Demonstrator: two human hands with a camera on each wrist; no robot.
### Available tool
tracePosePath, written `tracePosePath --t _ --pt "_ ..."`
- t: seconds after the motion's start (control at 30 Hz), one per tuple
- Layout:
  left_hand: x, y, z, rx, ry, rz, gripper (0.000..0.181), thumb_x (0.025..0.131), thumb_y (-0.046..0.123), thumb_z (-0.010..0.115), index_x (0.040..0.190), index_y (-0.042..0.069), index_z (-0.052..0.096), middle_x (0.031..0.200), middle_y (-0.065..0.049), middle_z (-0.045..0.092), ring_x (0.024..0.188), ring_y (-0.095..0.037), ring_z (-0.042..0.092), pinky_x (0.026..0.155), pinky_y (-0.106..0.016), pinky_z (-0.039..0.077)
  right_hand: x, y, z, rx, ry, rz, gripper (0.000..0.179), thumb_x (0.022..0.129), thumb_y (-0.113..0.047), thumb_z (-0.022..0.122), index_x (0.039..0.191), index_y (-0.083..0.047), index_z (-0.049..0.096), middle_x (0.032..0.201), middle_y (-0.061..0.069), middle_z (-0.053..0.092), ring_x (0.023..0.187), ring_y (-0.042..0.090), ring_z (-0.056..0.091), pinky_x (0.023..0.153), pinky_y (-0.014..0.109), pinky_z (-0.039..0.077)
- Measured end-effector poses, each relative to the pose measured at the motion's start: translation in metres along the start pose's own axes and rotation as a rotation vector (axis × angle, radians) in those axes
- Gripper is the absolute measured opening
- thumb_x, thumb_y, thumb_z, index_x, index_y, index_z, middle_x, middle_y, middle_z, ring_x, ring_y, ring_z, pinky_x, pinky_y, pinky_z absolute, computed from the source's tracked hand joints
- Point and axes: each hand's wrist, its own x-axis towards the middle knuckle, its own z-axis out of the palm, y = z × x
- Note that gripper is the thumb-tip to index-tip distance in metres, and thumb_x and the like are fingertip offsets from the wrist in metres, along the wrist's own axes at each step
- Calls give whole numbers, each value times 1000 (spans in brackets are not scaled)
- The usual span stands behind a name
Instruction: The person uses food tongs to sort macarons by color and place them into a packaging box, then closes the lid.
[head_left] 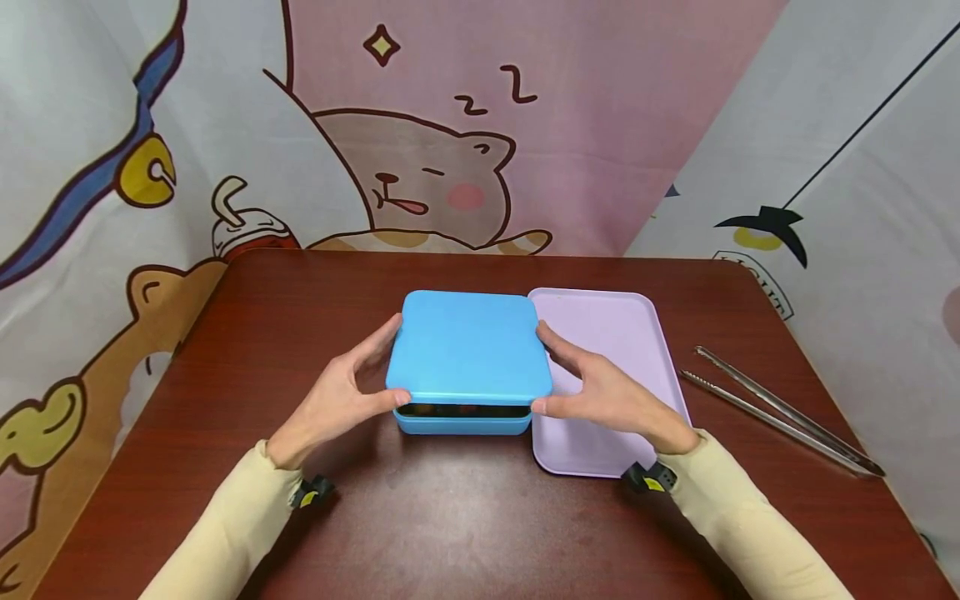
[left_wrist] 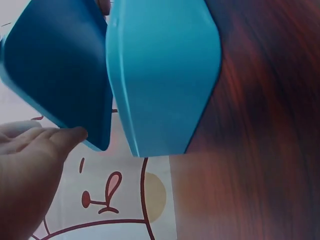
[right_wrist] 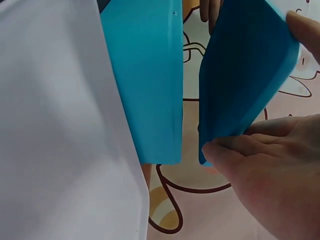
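Observation:
A blue lid [head_left: 471, 350] is held above its blue box [head_left: 463, 426] near the middle of the table. My left hand [head_left: 341, 396] grips the lid's left side, thumb at the near corner and fingers toward the far one. On the opposite side my right hand [head_left: 603, 390] holds it the same way. A dark gap shows between lid and box at the front; the contents cannot be made out. In the right wrist view, the lid [right_wrist: 245, 65] stands apart from the box [right_wrist: 147, 85].
A lilac tray [head_left: 607, 446] lies just right of the box, under my right forearm. Metal tongs [head_left: 780, 412] with spread arms rest farther right on the brown table [head_left: 300, 300]. Behind hangs a cartoon-printed cloth [head_left: 600, 125].

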Motion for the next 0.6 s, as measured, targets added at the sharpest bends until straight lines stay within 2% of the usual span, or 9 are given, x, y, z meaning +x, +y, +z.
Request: tracePosePath --t 0.07,0.13,0.3,0.4,0.6 --pt "0 -1 -1 42 -27 1 99 88 25 86 166 22 26 169 7 26 153 -14 29 117 -19 28 0 1 1 -24 -6 -7 108 87 -40 84 166 -9 18 172 1 13 155 23 26 118 21 23" --pt "-1 -2 -1 80 -54 -7 105 86 28 88 167 22 22 171 7 22 155 -14 25 119 -22 27 0 1 3 -46 -13 -12 110 86 -41 85 166 -8 17 173 2 11 155 23 24 121 30 24" --pt "-2 -5 0 235 -96 -15 112 84 36 89 168 21 15 173 4 13 156 -20 21 122 -45 28 2 4 8 -116 -19 -7 116 83 -46 87 166 -8 15 173 1 6 157 22 17 123 52 23" --pt "-3 -7 1 291 -113 -4 112 84 35 88 168 19 15 173 1 12 157 -24 21 119 -55 29 4 6 11 -144 -23 -12 118 82 -46 87 166 -7 14 174 1 4 158 24 13 122 55 24" --pt "-1 -11 2 319 -130 9 112 84 31 89 168 17 16 173 -3 10 156 -28 22 117 -58 32 7 9 15 -151 -41 -2 120 82 -43 88 166 -6 11 174 4 1 158 27 11 122 55 23"
